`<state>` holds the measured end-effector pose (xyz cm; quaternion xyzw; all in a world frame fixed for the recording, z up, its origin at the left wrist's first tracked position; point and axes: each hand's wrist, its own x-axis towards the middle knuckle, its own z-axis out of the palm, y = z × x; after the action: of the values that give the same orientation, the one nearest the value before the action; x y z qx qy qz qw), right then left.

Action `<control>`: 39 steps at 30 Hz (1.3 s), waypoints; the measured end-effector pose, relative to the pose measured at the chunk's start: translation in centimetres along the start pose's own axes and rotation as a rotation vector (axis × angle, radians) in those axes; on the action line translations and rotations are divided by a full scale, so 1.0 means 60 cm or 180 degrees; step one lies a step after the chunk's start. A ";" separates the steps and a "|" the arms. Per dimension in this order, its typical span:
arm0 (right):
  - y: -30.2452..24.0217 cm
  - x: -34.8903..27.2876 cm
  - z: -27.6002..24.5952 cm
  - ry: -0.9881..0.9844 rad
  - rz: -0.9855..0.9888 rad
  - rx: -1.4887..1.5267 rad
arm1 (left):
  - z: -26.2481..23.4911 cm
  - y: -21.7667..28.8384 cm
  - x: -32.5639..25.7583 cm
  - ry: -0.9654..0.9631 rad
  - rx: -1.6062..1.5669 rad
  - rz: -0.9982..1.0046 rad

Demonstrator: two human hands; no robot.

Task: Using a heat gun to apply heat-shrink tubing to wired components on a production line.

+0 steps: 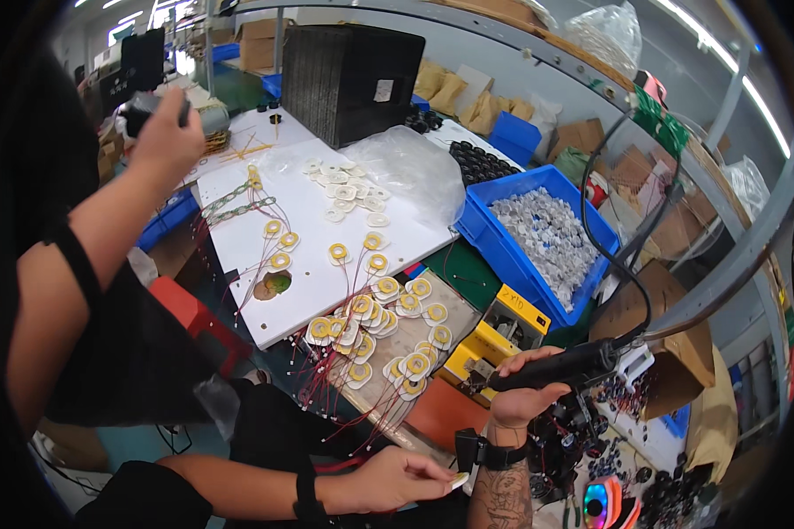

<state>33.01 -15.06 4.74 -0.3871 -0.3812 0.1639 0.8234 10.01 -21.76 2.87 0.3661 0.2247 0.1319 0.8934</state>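
The left hand (393, 480) pinches a small white piece (460, 480) between thumb and fingertips, low in the view and just beside the right wrist's black band (503, 457). The right hand (520, 398), palm turned up, grasps a black corded tool (560, 368) lying across it between thumb and fingers; its cord (648, 300) loops up toward the metal shelf frame on the right.

Room around the right hand is tight: a yellow fixture (507, 322) stands just beyond the tool's tip, and dark parts crowd the bench below. Past the fixture, the raised wall of a blue bin (507, 269) bounds the reach; clear pieces (543, 234) fill it. Ringed yellow-and-white pads (360, 306) overlap the near edge of a white board (304, 304), their red wires trailing over that edge toward the left hand. A bare strip of board runs between these pads and the loose white discs (347, 192) farther back, where a clear bag (415, 176) covers the right border. A co-worker's hand (163, 141) grips a dark object at the upper left.

The yellow fixture bears dark handwritten characters on top. A pale label (384, 91) on the black stack (353, 84) is too small to read
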 end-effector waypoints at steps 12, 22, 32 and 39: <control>0.046 -0.006 -0.014 -0.0241 0.0316 -0.0148 | -0.104 0.020 0.142 0.1075 0.4402 0.3421; 0.016 -0.025 -0.012 -0.0191 0.0592 -0.0029 | -0.135 0.000 0.168 0.1063 0.4482 0.3669; 0.014 -0.007 -0.002 -0.0448 0.0021 -0.0475 | -0.131 0.003 0.165 0.1279 0.4638 0.3581; 0.039 -0.029 -0.003 -0.0462 0.0020 -0.0616 | -0.126 0.006 0.159 0.1325 0.4704 0.3541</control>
<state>32.08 -14.61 2.01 -0.4532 -0.4525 0.1565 0.7519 14.44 -13.18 -4.57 0.8627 0.1994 0.4257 0.1864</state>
